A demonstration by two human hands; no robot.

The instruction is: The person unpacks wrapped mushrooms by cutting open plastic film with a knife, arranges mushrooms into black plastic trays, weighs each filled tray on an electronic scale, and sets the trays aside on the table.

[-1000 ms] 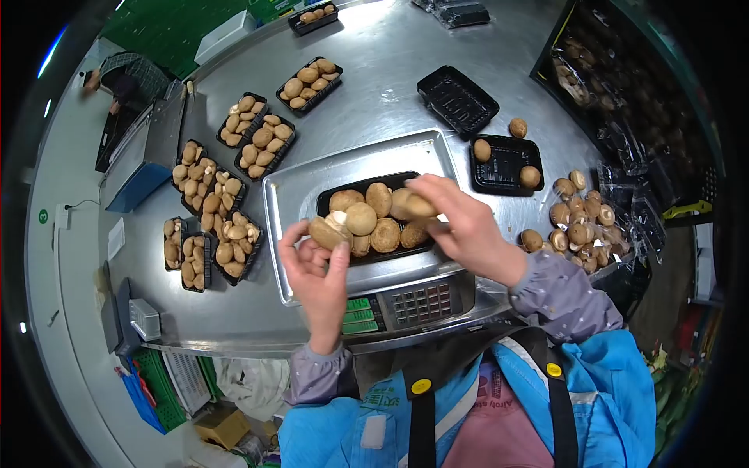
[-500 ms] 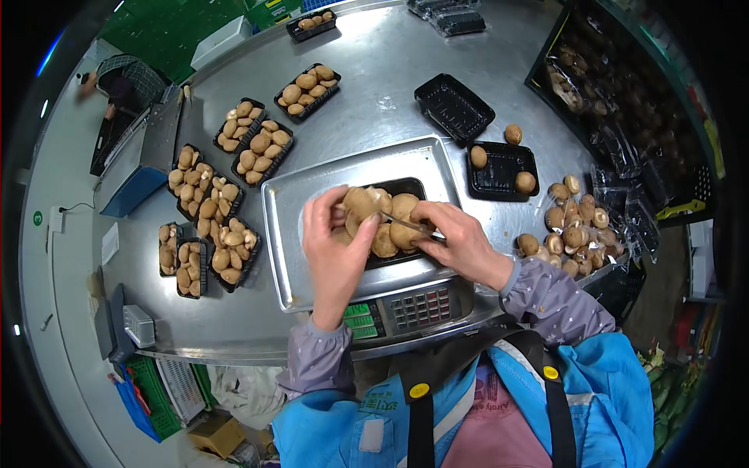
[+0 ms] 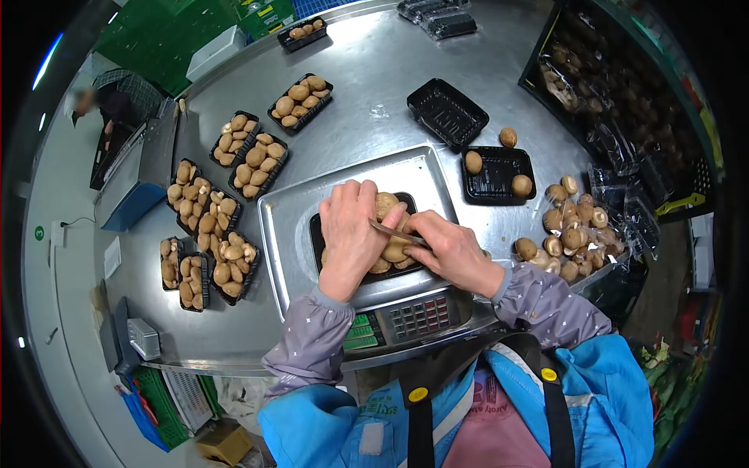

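My right hand (image 3: 452, 251) is closed around a small knife (image 3: 396, 232), its blade pointing left across the mushrooms (image 3: 386, 204) in a black tray (image 3: 314, 234). My left hand (image 3: 346, 230) reaches over the left part of this tray with fingers bent down and the thumb stretched towards the blade. Whatever lies under its fingers is hidden. Beneath the tray is the metal pan (image 3: 275, 226) of a scale, whose keypad and green display (image 3: 361, 331) face me.
Several filled mushroom trays (image 3: 257, 165) stand at the left. To the right are a black tray holding two mushrooms (image 3: 499, 175), an empty tray (image 3: 447, 113) and a heap of loose mushrooms (image 3: 577, 230). A crate (image 3: 538, 58) borders the table. Another person (image 3: 129, 97) works at far left.
My left hand has turned over and come down onto the tray's left part; the mushroom it held up is no longer visible in it. The knife stays in my right hand, its blade now more exposed.
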